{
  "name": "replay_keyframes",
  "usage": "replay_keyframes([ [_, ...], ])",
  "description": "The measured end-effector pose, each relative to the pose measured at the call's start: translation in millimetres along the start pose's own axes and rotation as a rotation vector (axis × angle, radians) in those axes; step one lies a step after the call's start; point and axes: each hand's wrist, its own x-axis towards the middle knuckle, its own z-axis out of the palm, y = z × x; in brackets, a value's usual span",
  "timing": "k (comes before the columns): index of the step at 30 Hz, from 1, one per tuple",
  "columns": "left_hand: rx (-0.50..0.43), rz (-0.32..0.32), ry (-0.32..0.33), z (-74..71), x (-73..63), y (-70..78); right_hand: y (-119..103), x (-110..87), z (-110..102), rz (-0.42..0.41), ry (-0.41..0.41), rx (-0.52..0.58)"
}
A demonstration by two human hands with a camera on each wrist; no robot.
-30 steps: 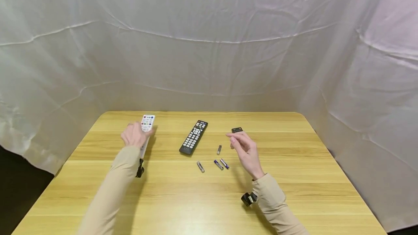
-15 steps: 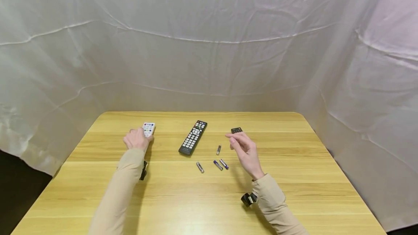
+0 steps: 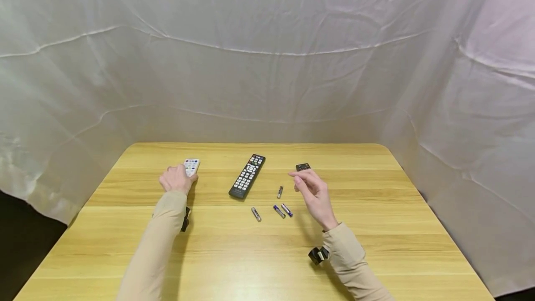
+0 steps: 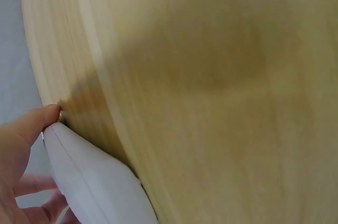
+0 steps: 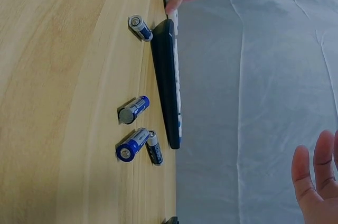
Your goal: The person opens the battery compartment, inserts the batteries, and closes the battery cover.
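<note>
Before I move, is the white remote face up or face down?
Face up: the head view shows buttons on the white remote beyond the left hand gripping it.

See a pale, creased curtain (image 3: pixel 267 82) hanging at twelve o'clock, wooden table (image 3: pixel 234 254) at six, dark patch (image 3: pixel 29 231) at eight.

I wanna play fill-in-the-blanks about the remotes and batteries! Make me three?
1. The left hand grips a remote coloured ____.
2. Count the batteries on the table: there are ____.
3. In the head view, the right hand partly hides another remote coloured ____.

Missing words: white; four; black.
</note>
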Motion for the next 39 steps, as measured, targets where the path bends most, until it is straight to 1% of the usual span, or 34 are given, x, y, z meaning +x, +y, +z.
replay_keyframes([
  [3,0.027,-0.011,-0.037,-1.4,-0.3,2.9,0,0.4,0,0.005,0.001,-0.002],
  [6,0.063,-0.017,-0.073,-1.6,-0.2,9.4,0,0.5,0,0.009,0.0,-0.006],
  [9,0.08,0.008,-0.055,0.2,0.9,20.0,-1,0.4,0,0.012,0.001,-0.011],
  [11,0.088,0.039,-0.032,1.3,1.4,30.6,-1,0.3,0,0.011,0.004,-0.011],
  [14,0.096,0.085,-0.018,1.9,2.0,49.9,-1,0.2,-1,0.003,0.004,-0.007],
  [19,0.109,0.141,-0.051,4.6,0.4,85.4,-1,-0.1,-1,-0.001,0.002,-0.007],
  [22,0.083,0.17,-0.075,7.6,-2.8,106.3,-1,-0.1,-1,0.0,0.002,-0.008],
  [24,0.067,0.191,-0.081,10.0,-5.5,118.7,-2,0.0,-1,0.001,0.002,-0.007],
  [28,0.046,0.206,-0.096,15.9,-11.6,138.4,-3,0.0,0,0.004,0.001,-0.007],
  [33,0.061,0.196,-0.116,22.8,-20.0,153.5,-3,0.0,0,-0.001,-0.002,-0.011],
  [39,0.015,0.174,-0.12,30.3,-24.6,161.7,-2,0.2,0,-0.009,-0.004,-0.009],
])
